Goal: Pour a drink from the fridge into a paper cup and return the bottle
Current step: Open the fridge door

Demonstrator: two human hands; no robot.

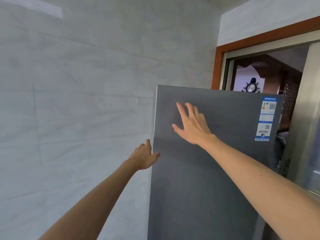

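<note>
Fridge door (207,179), matte grey, shut against pale tiled wall (78,84); energy label (266,118) at top right. Right hand (192,125) flat on it, fingers spread. Left hand (144,155) grips its left edge. Wood-framed doorway (218,66) behind.

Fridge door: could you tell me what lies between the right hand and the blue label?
Bare grey fridge door lies between the right hand and the blue label, in the head view.

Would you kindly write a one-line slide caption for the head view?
Right hand flat on the grey fridge door; left hand grips its left edge.
</note>
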